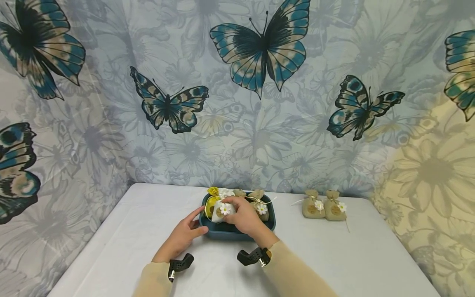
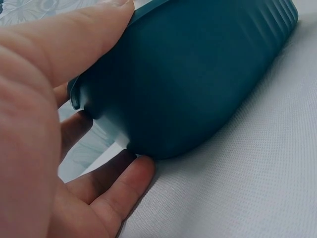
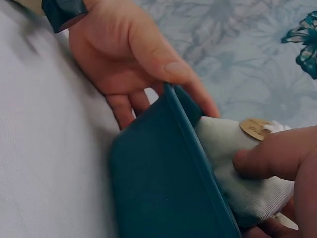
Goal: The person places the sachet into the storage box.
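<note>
A dark teal plastic bin stands on the white table. My left hand holds its near left corner, thumb by the rim and fingers against the outer wall. My right hand reaches into the bin and grips a small white sachet with a daisy and a round tan tag. In the head view, a yellow sachet lies left of it. A beige drawstring sachet with a daisy sits at the bin's right side. Other pouch tops show behind my right hand, which partly hides them.
Two beige sachets with daisies and tags stand side by side on the table, right of the bin. Behind the white-covered table hangs a butterfly-print cloth. Black wrist cameras sit on both wrists.
</note>
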A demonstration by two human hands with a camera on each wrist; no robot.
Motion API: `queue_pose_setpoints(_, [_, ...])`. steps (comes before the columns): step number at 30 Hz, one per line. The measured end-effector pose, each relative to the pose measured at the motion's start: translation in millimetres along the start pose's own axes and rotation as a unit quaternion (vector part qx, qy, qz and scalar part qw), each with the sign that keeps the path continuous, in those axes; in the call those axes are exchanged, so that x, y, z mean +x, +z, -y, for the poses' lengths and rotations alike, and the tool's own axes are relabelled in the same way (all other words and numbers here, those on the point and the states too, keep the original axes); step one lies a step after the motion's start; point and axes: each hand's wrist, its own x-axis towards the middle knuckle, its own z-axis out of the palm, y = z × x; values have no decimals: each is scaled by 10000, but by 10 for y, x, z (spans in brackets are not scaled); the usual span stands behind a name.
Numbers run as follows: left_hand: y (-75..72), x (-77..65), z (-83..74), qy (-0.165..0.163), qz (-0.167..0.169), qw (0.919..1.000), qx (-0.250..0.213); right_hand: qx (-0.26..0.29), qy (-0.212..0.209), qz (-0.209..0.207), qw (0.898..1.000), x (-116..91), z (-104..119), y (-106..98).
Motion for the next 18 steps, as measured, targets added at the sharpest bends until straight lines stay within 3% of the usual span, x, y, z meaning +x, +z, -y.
queue_pose_setpoints(10, [-9, -5, -7, 68, 8, 10000, 44, -334, 225, 300, 9987, 72, -32, 65])
queue_pose_setpoints(18, [-12, -7, 3, 32, 43, 9999, 94, -551, -121, 748, 9956, 139, -55, 127])
